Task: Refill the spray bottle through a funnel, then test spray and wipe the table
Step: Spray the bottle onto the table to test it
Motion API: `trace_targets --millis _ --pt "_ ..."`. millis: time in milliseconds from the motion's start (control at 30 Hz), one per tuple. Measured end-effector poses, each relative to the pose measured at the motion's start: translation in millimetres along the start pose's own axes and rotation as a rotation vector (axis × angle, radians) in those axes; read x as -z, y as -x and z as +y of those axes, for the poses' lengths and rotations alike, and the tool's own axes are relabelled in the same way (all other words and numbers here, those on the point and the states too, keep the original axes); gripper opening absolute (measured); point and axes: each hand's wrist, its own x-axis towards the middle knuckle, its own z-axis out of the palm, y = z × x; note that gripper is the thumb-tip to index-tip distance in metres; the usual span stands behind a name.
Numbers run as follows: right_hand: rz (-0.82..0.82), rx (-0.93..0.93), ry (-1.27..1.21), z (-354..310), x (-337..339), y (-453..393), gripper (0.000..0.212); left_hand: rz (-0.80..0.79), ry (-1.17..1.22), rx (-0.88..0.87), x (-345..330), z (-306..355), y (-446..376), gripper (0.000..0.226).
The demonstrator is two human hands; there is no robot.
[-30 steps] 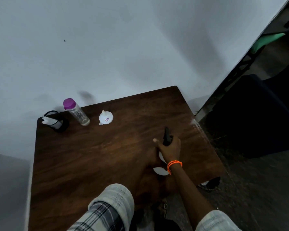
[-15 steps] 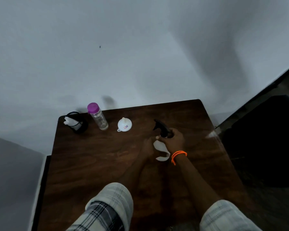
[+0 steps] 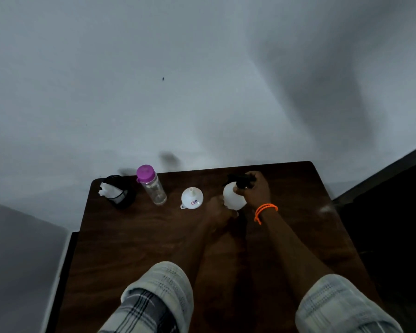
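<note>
Right hand (image 3: 253, 191) grips spray bottle (image 3: 233, 197) head; left hand (image 3: 217, 211) holds its base.

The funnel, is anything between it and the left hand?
Nothing visible: the funnel sits neck-up just left of the left hand, with bare table between. Both hands already hold the spray bottle.

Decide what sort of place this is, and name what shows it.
Probably a plain indoor room, staged for the task: a small wooden table against a bare white wall, a dark floor to the right.
</note>
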Motion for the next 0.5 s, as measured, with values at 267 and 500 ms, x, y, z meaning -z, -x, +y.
trace_targets --millis 267,500 --pt "0.029 -0.056 -0.010 0 -15 -26 0.057 -0.019 0.116 0.004 11 0 -22 0.065" --pt "0.123 -0.100 0.003 8 -26 -26 0.069 -0.005 0.311 0.114 18 0 -9 0.042"
